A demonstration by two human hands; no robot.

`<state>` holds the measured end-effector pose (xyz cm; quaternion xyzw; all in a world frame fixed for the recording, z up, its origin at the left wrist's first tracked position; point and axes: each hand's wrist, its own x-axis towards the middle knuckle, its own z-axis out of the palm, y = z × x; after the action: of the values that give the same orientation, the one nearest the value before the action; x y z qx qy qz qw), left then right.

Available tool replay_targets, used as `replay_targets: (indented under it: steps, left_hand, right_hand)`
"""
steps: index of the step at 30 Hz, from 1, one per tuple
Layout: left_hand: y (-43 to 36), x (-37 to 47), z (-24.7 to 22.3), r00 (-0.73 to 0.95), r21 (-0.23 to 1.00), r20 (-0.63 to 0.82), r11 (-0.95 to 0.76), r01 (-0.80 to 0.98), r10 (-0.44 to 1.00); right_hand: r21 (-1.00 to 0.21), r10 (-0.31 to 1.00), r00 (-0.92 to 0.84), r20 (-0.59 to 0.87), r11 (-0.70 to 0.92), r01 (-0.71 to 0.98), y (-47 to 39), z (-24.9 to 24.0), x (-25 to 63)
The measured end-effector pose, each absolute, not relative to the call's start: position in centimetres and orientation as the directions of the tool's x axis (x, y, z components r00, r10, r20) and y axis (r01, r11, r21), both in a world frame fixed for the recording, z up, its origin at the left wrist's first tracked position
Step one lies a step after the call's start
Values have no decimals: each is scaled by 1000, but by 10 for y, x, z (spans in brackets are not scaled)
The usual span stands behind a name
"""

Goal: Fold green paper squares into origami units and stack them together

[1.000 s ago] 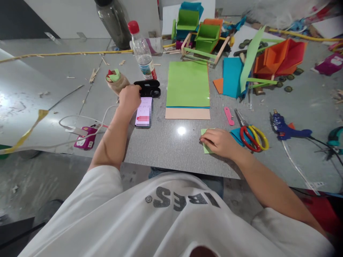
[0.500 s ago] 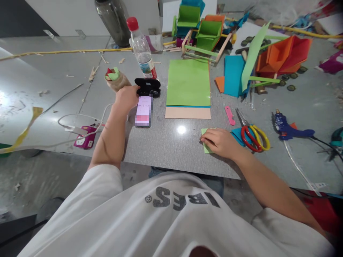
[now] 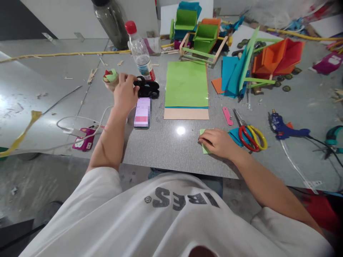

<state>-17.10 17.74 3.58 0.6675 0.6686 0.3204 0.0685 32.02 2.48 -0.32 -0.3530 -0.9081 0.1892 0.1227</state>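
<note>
My left hand (image 3: 125, 93) pinches a small black earbud (image 3: 138, 81) at the left side of an open black earbud case (image 3: 152, 85). Below the case lies a phone (image 3: 143, 112) with its screen lit. My right hand (image 3: 215, 142) rests on a small light green paper piece (image 3: 203, 148), its fingers bent over the paper and pressing it to the table. Just right of that hand are scissors (image 3: 253, 137) with red and yellow handles, lying partly over blue paper (image 3: 235, 135). A pink cutter (image 3: 227, 116) lies above them.
A stack of coloured sheets (image 3: 186, 85) lies mid-table, with paper chair models (image 3: 206, 37) behind. A plastic bottle (image 3: 142, 53) stands behind the case, a paper-filled cup (image 3: 110, 80) beside my left hand. At right are a blue glue gun (image 3: 288, 129) and an orange paper model (image 3: 278, 59).
My left hand has risen slightly from the case's left side, and a black earbud now shows at its fingertips. My right hand stays on the green paper. The view has shifted a little.
</note>
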Motion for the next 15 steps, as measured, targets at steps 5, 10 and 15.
replay_targets:
  steps: [5,10,15]
  left_hand:
    - [190,-170,15,-32,597,276,-145,789,961]
    - [185,-172,27,-107,633,393,-184,752,913]
    - [100,-136,85,-41,614,566,-388,687,823]
  right_hand:
    - [-433,697,-712,89,670,602,23,-3,319]
    - [-446,702,-706,95,664,600,24,-4,317]
    - [-471,706,-702,94,653,594,25,-4,315]
